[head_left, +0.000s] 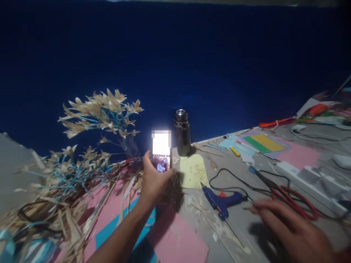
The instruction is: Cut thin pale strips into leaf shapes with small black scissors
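Note:
My left hand (155,179) is closed around a smartphone (161,146), holding it upright. Its screen glows bright, with a picture in the lower part. Just behind the phone a dark metal thermos flask (182,133) stands by the blue wall. My right hand (293,226) hovers at the right with thumb and fingers pinched together. A small thin tip shows at the fingertips, too blurred to name. Left of those fingertips lies a blue hot glue gun (222,201), a glue stick poking out behind it. Its nozzle is at the edge of a yellow sheet (193,170).
Dried-husk flowers on blue stems (101,113) rise at the left above loose husk strips (65,223). Pink sheets (178,233) lie in front. To the right are red-handled scissors (293,201), a white power strip (309,186), cables, a yellow cutter (235,151) and coloured paper (264,143).

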The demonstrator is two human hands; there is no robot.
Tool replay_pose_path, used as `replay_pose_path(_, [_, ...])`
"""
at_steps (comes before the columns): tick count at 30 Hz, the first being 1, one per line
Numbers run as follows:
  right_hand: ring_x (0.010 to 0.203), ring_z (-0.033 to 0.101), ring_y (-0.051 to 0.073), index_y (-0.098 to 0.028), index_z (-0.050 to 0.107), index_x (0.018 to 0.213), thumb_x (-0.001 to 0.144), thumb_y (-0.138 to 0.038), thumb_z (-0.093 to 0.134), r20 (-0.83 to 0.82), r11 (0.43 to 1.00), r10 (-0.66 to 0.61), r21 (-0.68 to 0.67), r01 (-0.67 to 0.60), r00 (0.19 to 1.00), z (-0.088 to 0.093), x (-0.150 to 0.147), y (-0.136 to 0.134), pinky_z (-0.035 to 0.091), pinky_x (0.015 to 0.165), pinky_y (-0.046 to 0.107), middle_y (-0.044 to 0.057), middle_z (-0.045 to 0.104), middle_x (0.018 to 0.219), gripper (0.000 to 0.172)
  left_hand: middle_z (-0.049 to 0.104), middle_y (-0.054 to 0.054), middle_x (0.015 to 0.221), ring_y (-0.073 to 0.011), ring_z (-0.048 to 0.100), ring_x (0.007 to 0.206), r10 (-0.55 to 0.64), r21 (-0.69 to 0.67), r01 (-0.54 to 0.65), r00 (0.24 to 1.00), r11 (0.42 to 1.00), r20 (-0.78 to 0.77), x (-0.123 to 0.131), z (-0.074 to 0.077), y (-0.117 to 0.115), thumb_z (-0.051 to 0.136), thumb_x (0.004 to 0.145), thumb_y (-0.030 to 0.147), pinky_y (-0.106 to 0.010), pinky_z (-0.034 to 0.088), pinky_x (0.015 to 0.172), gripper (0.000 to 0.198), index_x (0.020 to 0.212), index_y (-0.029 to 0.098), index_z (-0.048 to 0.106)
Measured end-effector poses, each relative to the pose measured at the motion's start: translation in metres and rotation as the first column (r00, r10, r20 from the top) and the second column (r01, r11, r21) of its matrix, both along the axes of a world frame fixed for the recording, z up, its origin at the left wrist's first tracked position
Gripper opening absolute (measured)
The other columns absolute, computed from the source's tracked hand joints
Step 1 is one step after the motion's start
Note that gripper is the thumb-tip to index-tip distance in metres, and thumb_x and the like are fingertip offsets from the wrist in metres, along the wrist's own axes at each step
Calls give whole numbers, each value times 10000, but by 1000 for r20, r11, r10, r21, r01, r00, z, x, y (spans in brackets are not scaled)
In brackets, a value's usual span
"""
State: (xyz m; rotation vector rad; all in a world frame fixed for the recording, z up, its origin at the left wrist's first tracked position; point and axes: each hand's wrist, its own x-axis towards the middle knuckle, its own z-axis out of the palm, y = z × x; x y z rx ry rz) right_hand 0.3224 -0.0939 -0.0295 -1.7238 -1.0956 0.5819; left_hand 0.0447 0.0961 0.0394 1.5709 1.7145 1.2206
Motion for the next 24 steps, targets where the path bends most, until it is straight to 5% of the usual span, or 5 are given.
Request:
replay_pose_path(3, [1001, 726, 295, -199, 699, 1206, 905, -669, 567, -503, 938, 345, 159, -308, 792, 53, -46, 39, 598, 885, 419, 156, 735, 1163, 573, 477, -159, 1491, -379, 508, 1321, -50, -4, 50, 996, 999, -69, 0, 4, -63, 841, 598, 304, -478, 486, 1036, 1102, 1534, 210, 268])
replay_pose_path(7, [1245, 620, 307, -191, 656, 1271, 915, -762, 455, -718, 810, 562, 378, -447, 410, 86, -95, 73, 486, 1064, 505, 154, 695, 1264, 702, 448, -152, 1529, -409, 504, 1330, -31, -77, 25, 997, 997, -78, 20, -11, -124, 852, 576, 303, -512, 496, 1014, 1219, 1575, 268, 155])
replay_pose_path(14, [1139, 682, 272, -189, 637, 1221, 1046, -601, 246, -881, 864, 435, 351, -362, 183, 84, -118, 81, 543, 989, 498, 118, 761, 1098, 595, 561, -150, 1436, -392, 557, 1290, -50, -125, 78, 976, 989, 212, 33, -16, -163, 886, 626, 299, -502, 475, 1029, 1140, 1577, 281, 257])
replay_pose_path(19, [1033, 720, 270, -153, 637, 1156, 1062, -560, 218, -941, 853, 336, 287, -435, 37, 75, -109, 85, 569, 940, 496, 127, 771, 1002, 591, 764, -130, 963, -299, 739, 831, -17, -294, 501, 525, 814, 851, 10, -22, -154, 614, 911, 524, -407, 595, 718, 557, 1326, 154, 592])
replay_pose_path(24, [964, 729, 272, -153, 661, 1059, 1051, -595, 205, -935, 818, 353, 288, -498, 38, 70, -113, 92, 593, 885, 480, 119, 768, 916, 635, 766, -231, 1024, -318, 758, 837, 107, -195, 794, 164, 576, 981, 7, -35, -147, 399, 983, 606, -461, 601, 784, 643, 1167, 57, 680])
